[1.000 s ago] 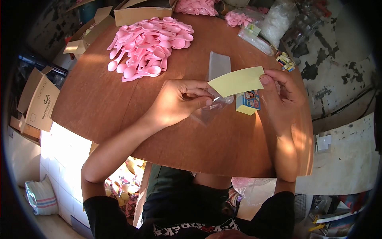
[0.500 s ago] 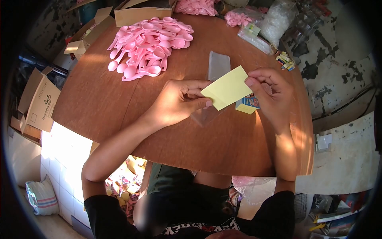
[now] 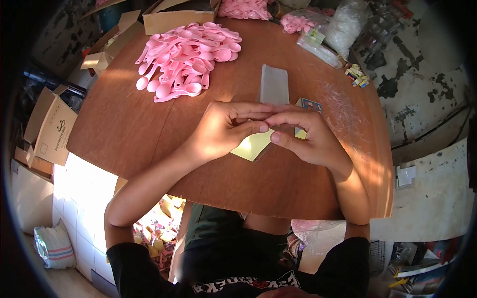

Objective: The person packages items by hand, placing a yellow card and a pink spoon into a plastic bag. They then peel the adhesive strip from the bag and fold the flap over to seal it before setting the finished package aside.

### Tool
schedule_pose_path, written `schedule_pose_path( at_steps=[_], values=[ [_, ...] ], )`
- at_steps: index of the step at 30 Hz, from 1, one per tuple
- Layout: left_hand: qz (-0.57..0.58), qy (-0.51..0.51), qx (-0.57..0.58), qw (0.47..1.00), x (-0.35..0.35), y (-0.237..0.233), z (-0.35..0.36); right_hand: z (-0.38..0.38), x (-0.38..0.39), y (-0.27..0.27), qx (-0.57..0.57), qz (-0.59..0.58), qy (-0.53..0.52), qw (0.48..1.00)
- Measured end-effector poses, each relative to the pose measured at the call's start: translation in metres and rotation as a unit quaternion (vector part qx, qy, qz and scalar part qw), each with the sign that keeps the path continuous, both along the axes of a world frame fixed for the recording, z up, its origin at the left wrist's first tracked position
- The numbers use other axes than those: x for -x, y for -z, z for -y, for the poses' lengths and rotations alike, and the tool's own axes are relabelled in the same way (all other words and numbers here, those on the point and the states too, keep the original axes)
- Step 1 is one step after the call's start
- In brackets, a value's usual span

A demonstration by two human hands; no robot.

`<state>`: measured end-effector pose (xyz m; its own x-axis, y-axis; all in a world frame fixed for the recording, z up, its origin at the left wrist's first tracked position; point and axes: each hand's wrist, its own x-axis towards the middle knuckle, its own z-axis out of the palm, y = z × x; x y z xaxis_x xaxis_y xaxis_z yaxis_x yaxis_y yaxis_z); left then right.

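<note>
While both hands meet over the middle of the bench [image 3: 124,124], the view reads from left to right as follows. Far left of the grip, off the bench edge, stands an open cardboard box [image 3: 52,126]. Beyond the left hand, well apart from it, lies a heap of pink plastic spoons [image 3: 186,54]. The left hand [image 3: 223,131] has thumb and fingers pressed together, pinching the yellow card [image 3: 251,146], whose lower corner shows beneath the grip, low over the bench. Whether a clear film already wraps it cannot be told. Just beyond the joined fingertips lies a flat stack of clear sleeves [image 3: 274,84]. The right hand [image 3: 310,139] touches the left fingertip to fingertip, its thumb closed on the card's right edge. Behind its knuckles a small printed card stack [image 3: 308,105] peeps out.

Risk, as judged: with both grips crowded on one edge, uneven pressure could crease or skew the thin card. A knuckle could also nudge the printed stack just behind.
</note>
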<state>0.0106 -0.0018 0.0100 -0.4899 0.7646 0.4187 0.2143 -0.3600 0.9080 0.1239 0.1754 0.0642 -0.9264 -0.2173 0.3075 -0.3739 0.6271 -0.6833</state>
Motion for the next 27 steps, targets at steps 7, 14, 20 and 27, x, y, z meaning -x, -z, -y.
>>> schedule_pose_path(
  at_steps=[7, 14, 20, 27],
  values=[
    [-0.092, -0.042, 0.083, 0.991, -0.014, -0.026, 0.006, 0.0, -0.014, -0.019, 0.102, 0.167, 0.016, 0.98],
    [-0.161, -0.081, 0.027, 0.983, -0.025, -0.039, -0.002, -0.006, -0.024, -0.032, 0.072, 0.113, 0.034, 0.99],
    [-0.214, -0.083, -0.026, 0.973, -0.03, -0.043, -0.015, -0.014, -0.027, -0.038, 0.037, 0.143, 0.016, 0.989],
    [-0.198, -0.08, -0.002, 0.977, -0.039, -0.041, -0.015, -0.022, -0.022, -0.021, 0.105, 0.159, -0.001, 0.982]
  ],
)
